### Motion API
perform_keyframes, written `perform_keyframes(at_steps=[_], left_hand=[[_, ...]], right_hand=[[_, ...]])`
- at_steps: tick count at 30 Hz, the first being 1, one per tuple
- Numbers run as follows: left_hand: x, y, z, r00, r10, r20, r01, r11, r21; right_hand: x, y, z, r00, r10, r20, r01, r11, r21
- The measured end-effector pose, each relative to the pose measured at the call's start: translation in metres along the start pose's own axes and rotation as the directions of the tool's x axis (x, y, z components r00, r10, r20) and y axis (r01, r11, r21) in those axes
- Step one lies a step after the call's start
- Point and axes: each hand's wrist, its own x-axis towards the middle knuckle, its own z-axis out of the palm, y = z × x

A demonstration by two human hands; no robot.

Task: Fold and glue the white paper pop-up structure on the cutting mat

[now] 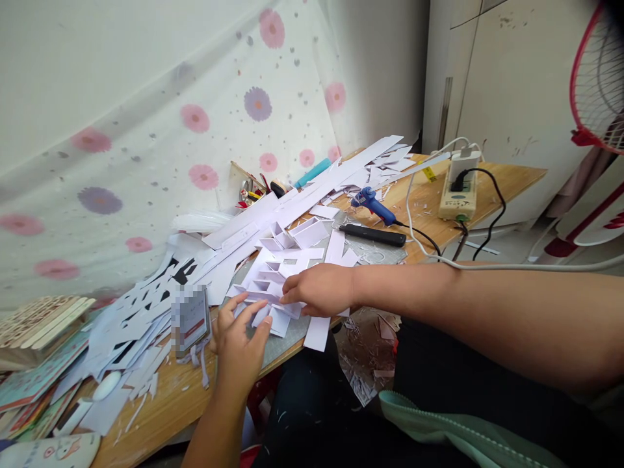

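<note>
A white cardboard model (266, 286) made of small upright walls and box-like cells lies on a grey cutting mat (287, 351). My left hand (242, 338) is at its near left side, fingers spread apart, with the fingertips close to its edge. From the right, my right hand (322, 289) reaches over the model with bent fingers closed at a wall of it; the fingertips are partly hidden. Just behind stand folded white cardboard boxes (309, 233). A black pen-shaped cutter (373, 235) lies right of them, and a blue glue gun (374, 206) rests beyond it.
Long white strips (312, 195) and offcuts cover the back of the wooden table (170, 416). A phone (192, 322), cut-out sheets (146, 305) and books (49, 370) are on the left. A power strip (458, 192) with cables stands at the right; one white cable crosses above my right forearm.
</note>
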Motion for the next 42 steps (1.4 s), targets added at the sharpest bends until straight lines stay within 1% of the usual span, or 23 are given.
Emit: perform_keyframes(at_steps=[2,3,6,9,14,17,22,29,38,42], left_hand=[[0.002,-0.002,0.003,0.995,-0.01,0.095,0.005,0.999,0.052],[0.002,-0.003,0.004,0.992,-0.011,0.124,0.003,0.998,0.06],[0.005,-0.003,0.007,0.991,-0.016,0.137,0.007,0.998,0.062],[0.005,0.0,0.009,0.994,-0.023,0.109,0.021,1.0,0.016],[0.0,0.008,0.012,0.999,-0.026,0.021,0.027,0.999,-0.027],[-0.002,0.006,0.014,1.0,-0.027,-0.01,0.026,0.999,-0.047],[0.0,-0.001,0.019,0.999,-0.015,-0.038,0.01,0.991,-0.131],[-0.001,0.005,0.022,0.99,-0.047,-0.136,0.015,0.973,-0.229],[-0.002,0.004,0.023,0.987,-0.073,-0.14,0.029,0.955,-0.297],[0.0,0.002,0.02,0.986,-0.066,-0.152,0.016,0.951,-0.309]], right_hand=[[0.0,0.0,0.0,1.0,-0.001,0.003,0.001,1.0,0.005],[0.0,0.0,0.0,1.0,-0.003,0.003,0.003,1.0,0.009],[0.001,0.001,0.001,1.0,-0.003,-0.002,0.003,1.0,0.021],[0.002,0.002,0.003,1.0,0.005,-0.006,-0.005,0.999,0.033],[0.002,0.002,0.004,1.0,0.009,0.001,-0.009,0.999,0.035],[0.001,0.002,0.003,1.0,-0.001,-0.003,0.001,0.999,0.038],[0.002,0.002,0.004,1.0,0.015,-0.001,-0.015,0.998,0.057],[0.002,0.001,0.003,1.0,-0.002,-0.01,0.002,0.999,0.034],[0.002,0.002,0.002,1.0,0.013,0.017,-0.014,0.999,0.048],[0.002,0.002,0.002,1.0,0.017,0.023,-0.018,0.999,0.047]])
